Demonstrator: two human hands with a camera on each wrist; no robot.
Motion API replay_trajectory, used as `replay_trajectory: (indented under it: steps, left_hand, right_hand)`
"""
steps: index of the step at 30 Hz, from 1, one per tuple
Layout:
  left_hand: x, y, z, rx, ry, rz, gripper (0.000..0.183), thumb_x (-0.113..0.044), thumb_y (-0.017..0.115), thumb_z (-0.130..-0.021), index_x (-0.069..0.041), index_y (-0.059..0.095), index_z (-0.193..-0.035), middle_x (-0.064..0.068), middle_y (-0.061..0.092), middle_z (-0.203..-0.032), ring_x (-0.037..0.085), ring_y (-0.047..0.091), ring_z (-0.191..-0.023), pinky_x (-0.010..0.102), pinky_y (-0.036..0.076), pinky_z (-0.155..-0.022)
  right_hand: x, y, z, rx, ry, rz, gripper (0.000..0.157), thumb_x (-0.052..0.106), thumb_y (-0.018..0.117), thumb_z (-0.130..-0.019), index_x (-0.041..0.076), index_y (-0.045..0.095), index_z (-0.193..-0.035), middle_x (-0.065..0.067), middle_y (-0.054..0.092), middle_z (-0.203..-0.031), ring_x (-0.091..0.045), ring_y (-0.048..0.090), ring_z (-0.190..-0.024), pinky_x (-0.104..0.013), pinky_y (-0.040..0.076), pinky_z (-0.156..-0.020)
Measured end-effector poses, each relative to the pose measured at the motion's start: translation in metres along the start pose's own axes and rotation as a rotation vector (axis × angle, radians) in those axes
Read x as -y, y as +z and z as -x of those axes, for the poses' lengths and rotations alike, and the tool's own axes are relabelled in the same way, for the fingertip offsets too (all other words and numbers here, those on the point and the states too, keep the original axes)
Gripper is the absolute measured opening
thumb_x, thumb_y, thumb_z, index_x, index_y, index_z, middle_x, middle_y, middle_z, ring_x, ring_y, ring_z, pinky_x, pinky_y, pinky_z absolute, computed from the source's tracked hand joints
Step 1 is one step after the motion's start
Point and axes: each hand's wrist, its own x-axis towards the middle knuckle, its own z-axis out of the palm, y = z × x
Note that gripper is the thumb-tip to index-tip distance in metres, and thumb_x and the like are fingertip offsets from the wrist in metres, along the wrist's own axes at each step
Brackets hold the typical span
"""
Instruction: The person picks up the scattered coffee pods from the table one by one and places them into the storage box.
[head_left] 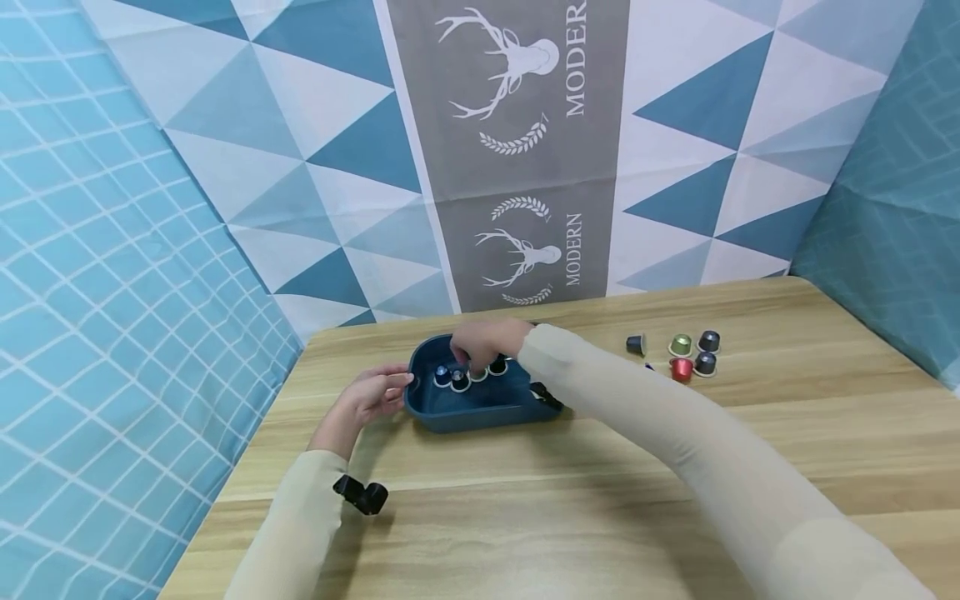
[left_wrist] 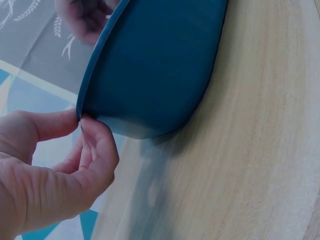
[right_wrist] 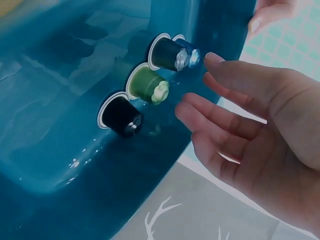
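Observation:
A dark blue tub (head_left: 480,417) with rounded corners stands on the table. My left hand (left_wrist: 70,170) pinches its rim at the left end between thumb and fingers. Over the tub hangs my right hand (right_wrist: 250,120), fingers loosely bent and nothing between them. Close by its fingertips, a row of coffee capsules stands on the tub's floor: a black capsule (right_wrist: 120,115), a green capsule (right_wrist: 147,84), a dark capsule (right_wrist: 169,54) and a blue capsule (right_wrist: 194,56). In the head view the right hand partly covers the green one.
On the table (head_left: 525,517) right of the tub lie more capsules: a red one (head_left: 681,369), a green one (head_left: 680,345) and several dark ones (head_left: 708,341). Something small and blue (head_left: 648,366) shows behind the right sleeve. Patterned cloth (head_left: 517,167) hangs behind the table.

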Motion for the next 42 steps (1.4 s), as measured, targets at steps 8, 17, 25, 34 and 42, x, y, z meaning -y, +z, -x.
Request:
replay_trajectory:
  steps: [8, 17, 25, 34, 42]
  left_hand:
    - [0.002, 0.001, 0.001, 0.022, 0.005, 0.007, 0.055, -0.014, 0.053, -0.098, -0.003, 0.031, -0.148, -0.008, 0.06, -0.088, 0.002, 0.058, -0.074, 0.017, 0.051, -0.067]
    - [-0.003, 0.001, -0.002, 0.01, 0.006, -0.008, 0.056, -0.015, 0.055, -0.098, -0.003, 0.032, -0.148, -0.007, 0.058, -0.091, 0.002, 0.056, -0.076, 0.017, 0.049, -0.066]
    - [-0.001, 0.0, -0.002, 0.016, 0.004, -0.001, 0.056, -0.014, 0.054, -0.098, -0.003, 0.032, -0.148, -0.005, 0.059, -0.096, 0.002, 0.058, -0.079, 0.017, 0.051, -0.067]
    - [-0.004, -0.002, -0.002, 0.02, 0.012, -0.004, 0.056, -0.015, 0.054, -0.098, -0.004, 0.031, -0.149, -0.006, 0.06, -0.095, 0.002, 0.06, -0.08, 0.016, 0.051, -0.067]
    - [-0.001, -0.003, -0.002, 0.02, 0.007, -0.008, 0.058, -0.015, 0.055, -0.098, -0.004, 0.031, -0.149, -0.006, 0.06, -0.094, 0.001, 0.059, -0.079, 0.016, 0.051, -0.066]
  right_hand:
    - [-0.002, 0.013, 0.039, -0.043, -0.018, 0.032, 0.027, 0.018, 0.069, -0.089, 0.007, 0.066, -0.114, -0.007, 0.065, -0.116, -0.015, 0.057, -0.092, -0.032, 0.051, -0.087]
    - [-0.021, 0.024, 0.06, -0.099, -0.028, -0.063, 0.029, 0.018, 0.07, -0.088, 0.006, 0.064, -0.115, -0.004, 0.064, -0.086, -0.011, 0.053, -0.071, -0.031, 0.051, -0.082]
    - [-0.032, 0.035, 0.08, -0.196, -0.058, -0.132, 0.029, 0.016, 0.067, -0.09, 0.004, 0.062, -0.117, -0.013, 0.066, -0.103, -0.018, 0.059, -0.085, -0.035, 0.051, -0.084]
    - [-0.048, 0.05, 0.101, -0.301, -0.073, -0.192, 0.023, 0.012, 0.066, -0.09, 0.006, 0.063, -0.112, -0.014, 0.066, -0.103, -0.017, 0.061, -0.084, -0.035, 0.053, -0.082]
    - [-0.058, 0.063, 0.117, -0.431, -0.074, -0.279, 0.024, 0.011, 0.066, -0.09, 0.005, 0.064, -0.113, -0.013, 0.066, -0.112, -0.025, 0.063, -0.097, -0.04, 0.053, -0.088]
